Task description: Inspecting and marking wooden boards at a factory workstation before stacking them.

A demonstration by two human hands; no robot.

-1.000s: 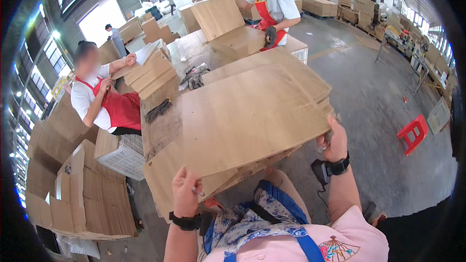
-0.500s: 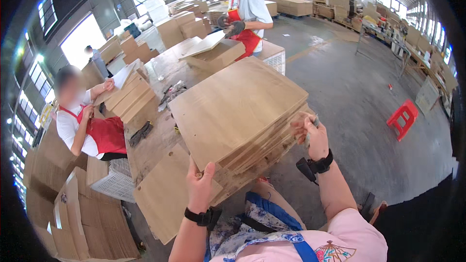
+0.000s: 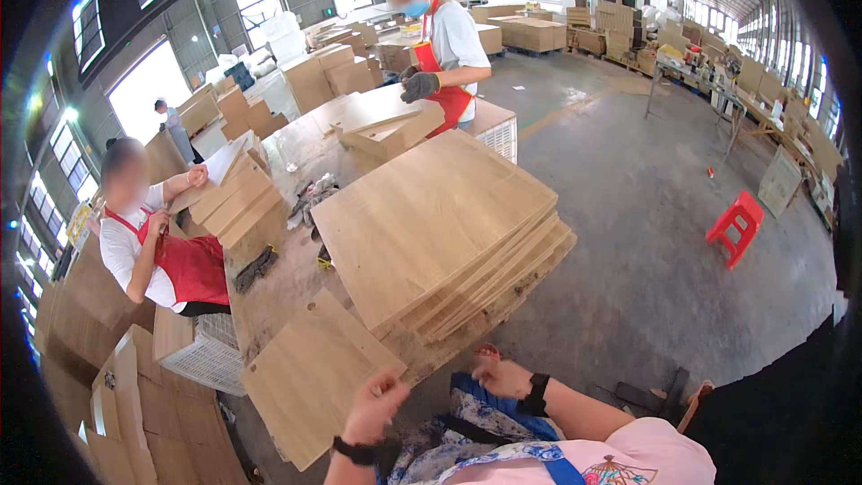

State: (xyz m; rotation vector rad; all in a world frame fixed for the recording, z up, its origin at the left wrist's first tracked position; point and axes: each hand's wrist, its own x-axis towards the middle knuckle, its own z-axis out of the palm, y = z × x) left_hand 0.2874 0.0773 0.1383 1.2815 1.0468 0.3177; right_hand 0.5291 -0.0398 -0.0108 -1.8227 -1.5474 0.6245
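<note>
A stack of light-brown wooden boards [image 3: 435, 224] lies near me on the table, its edges unevenly lined up. Left of it, a single board with holes at its corners [image 3: 314, 368] juts past the table edge. My left hand [image 3: 375, 406] hovers at that board's near right corner, fingers bent and slightly blurred. Low in front of my apron, my right hand [image 3: 505, 379] is apart from the stack, its fingers pointing left and partly hidden. I cannot make out anything held in either hand.
Across the table, a person in a red apron [image 3: 453, 54] handles boards with gloves. Another red-aproned person [image 3: 193, 260] sits left beside more stacked boards [image 3: 238, 198]. Dark gloves [image 3: 256, 269] lie on the table. A red stool [image 3: 736, 229] stands on the floor at right.
Both hands have left the stack's near corners and drawn back toward me. The right hand came down and left to my lap; a small greyish thing showed in it before.
</note>
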